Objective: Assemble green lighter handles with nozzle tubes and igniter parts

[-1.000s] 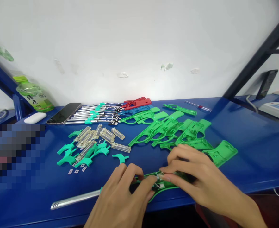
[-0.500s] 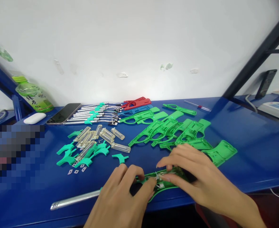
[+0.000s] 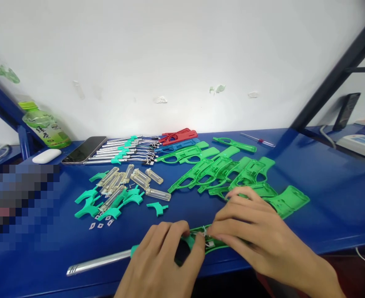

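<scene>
Near the front edge lies a green gun-shaped plastic shell half (image 3: 215,247), its hollow side up. A long silver metal tube (image 3: 100,261) extends from it to the left, and a teal trigger (image 3: 188,241) shows inside. My left hand (image 3: 164,256) grips the shell around its middle, thumb at the inner parts. Over the handle end is my right hand (image 3: 253,231), its fingertips closed together beside thin white wires (image 3: 205,232); what they pinch is hidden.
Beyond my hands lie several green shells (image 3: 198,169), red shells (image 3: 179,134) and a screwdriver (image 3: 260,140). To the left are teal triggers (image 3: 87,207), clear lighter tanks (image 3: 158,194), wired metal tubes (image 3: 114,151), a phone (image 3: 85,150) and a bottle (image 3: 46,128).
My right fingers have drawn together and shifted slightly left, toward the wires. My left hand keeps its hold on the shell with little movement.
</scene>
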The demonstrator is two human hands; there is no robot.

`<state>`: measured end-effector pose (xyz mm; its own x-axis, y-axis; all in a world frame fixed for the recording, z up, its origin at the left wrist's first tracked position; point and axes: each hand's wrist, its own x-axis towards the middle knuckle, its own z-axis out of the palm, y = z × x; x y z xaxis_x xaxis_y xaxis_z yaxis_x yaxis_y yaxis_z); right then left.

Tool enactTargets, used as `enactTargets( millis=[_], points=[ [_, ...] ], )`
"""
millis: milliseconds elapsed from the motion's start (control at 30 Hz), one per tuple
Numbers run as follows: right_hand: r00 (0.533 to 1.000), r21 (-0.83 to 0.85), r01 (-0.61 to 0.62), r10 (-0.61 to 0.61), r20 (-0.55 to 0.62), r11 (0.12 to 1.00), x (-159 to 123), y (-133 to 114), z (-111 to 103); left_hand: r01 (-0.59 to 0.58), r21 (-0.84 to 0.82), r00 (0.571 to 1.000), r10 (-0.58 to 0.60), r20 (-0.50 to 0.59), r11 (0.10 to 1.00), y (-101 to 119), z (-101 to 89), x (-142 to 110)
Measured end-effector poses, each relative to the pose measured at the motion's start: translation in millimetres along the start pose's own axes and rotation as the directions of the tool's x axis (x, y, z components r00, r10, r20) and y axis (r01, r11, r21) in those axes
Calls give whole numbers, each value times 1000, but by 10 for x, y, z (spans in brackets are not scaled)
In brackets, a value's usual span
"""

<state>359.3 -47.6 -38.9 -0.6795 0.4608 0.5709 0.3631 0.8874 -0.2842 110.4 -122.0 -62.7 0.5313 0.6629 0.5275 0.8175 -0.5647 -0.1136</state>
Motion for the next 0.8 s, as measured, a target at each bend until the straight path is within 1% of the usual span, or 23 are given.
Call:
enactTargets(
  millis=[100, 167, 200, 233, 300, 333, 367, 433, 500, 567, 633, 700, 800],
  points=[
    [998, -30, 14, -16, -64, 999, 6, -18, -17, -23, 27, 1000, 23, -10, 999, 9, -20, 17],
    [988, -84, 14, -26, -153, 996, -19, -8, -92, -6, 22, 1000, 6, 0, 1000, 9, -25, 38],
    [978, -132, -8, -19, -207, 991, -52, 12, -156, 12, 13, 1000, -12, 10, 1000, 5, -23, 46],
    [966, -197, -50, -3, -259, 979, -104, 45, -236, 26, 0, 1000, -26, 18, 1000, -1, -18, 51],
    [932, -326, -197, 73, -355, 925, -269, 150, -432, 27, -28, 1000, -27, 15, 999, -24, 3, 48],
    [919, -389, -265, 109, -379, 882, -381, 220, -537, 14, -42, 1000, -14, 11, 999, -39, 18, 39],
    [904, -412, -329, 157, -397, 850, -507, 297, -639, -1, -54, 1000, 2, 3, 999, -55, 34, 27],
    [882, -423, -417, 246, -401, 805, -773, 456, -815, -19, -75, 1000, 19, -3, 997, -89, 66, -3],
    [854, -419, -504, 366, -369, 755, -1011, 598, -936, -22, -92, 1000, 21, -3, 995, -119, 92, -30],
    [829, -374, -558, 479, -288, 741, -1179, 708, -1002, -31, -106, 1000, 31, 0, 994, -140, 110, -45],
    [803, -315, -596, 562, -200, 739, -1265, 783, -1030, -48, -110, 999, 50, 19, 993, -154, 122, -45],
    [774, -267, -630, 619, -136, 729, -1283, 825, -1039, -58, -107, 998, 62, 31, 993, -166, 133, -36],
    [736, -201, -674, 670, -95, 711, -1233, 831, -1036, -73, -97, 997, 75, 19, 993, -189, 155, -26]
  ],
)
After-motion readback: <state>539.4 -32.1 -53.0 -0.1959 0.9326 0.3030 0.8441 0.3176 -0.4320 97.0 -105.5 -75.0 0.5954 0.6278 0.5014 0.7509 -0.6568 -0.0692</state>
